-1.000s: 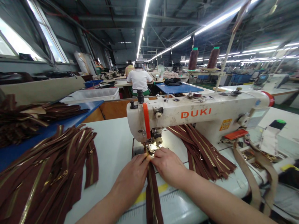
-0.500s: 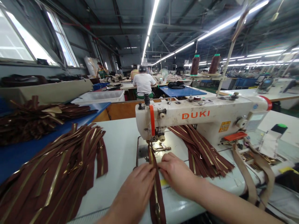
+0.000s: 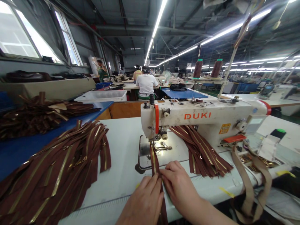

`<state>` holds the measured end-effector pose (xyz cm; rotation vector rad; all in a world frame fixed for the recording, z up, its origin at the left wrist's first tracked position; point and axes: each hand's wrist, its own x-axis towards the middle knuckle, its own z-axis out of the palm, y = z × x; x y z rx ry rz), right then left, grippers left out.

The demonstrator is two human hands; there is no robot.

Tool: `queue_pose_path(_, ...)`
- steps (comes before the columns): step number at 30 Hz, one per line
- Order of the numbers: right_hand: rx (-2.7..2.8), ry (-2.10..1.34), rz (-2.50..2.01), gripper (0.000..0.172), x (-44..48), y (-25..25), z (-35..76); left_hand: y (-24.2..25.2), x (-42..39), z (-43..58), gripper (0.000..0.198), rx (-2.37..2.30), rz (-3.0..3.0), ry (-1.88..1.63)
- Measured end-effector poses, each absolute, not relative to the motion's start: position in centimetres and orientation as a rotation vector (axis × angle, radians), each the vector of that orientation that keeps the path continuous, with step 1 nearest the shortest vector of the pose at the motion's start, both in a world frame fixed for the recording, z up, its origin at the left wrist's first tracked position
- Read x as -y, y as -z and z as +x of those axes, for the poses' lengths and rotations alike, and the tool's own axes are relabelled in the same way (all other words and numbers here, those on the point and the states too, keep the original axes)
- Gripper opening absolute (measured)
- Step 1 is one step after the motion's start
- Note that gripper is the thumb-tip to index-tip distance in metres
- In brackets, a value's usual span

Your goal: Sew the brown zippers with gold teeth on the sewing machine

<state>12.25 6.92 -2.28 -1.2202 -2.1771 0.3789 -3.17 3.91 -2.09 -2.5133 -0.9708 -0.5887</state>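
A brown zipper (image 3: pixel 154 161) with gold teeth runs from under the presser foot (image 3: pixel 156 146) of a white DUKI sewing machine (image 3: pixel 201 120) down toward me. My left hand (image 3: pixel 144 204) lies on its left edge, fingers together and pressed flat on the tape. My right hand (image 3: pixel 179 187) rests on its right edge, fingertips touching the tape just below the needle plate (image 3: pixel 145 154). Both hands press the zipper against the white table (image 3: pixel 119 147).
A heap of brown zippers (image 3: pixel 58 168) lies at the left and another bundle (image 3: pixel 201 151) under the machine arm. More zippers (image 3: pixel 39 114) sit on a blue surface. Tan straps (image 3: pixel 253 175) hang at right. A person in white (image 3: pixel 146 85) sits farther back.
Both hands have slid back toward me along the zipper, away from the presser foot. More zipper now shows between the foot and my fingers, and the view has tilted up a little.
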Motion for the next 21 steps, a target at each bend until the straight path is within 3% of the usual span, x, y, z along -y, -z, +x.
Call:
queue_pose_path(12, 2.193, -0.367, -1.199, 0.021, -6.8, 2.6, 12.4, 2.2, -4.3, -3.4, 0.033, 0.897, -2.542, 0.605)
queue_pose_path(21, 2.271, -0.189, -1.206, 0.007, -7.1, 3.9, 11.9, 2.4, -5.1, -4.2, 0.035, 0.83, -2.602, 0.653)
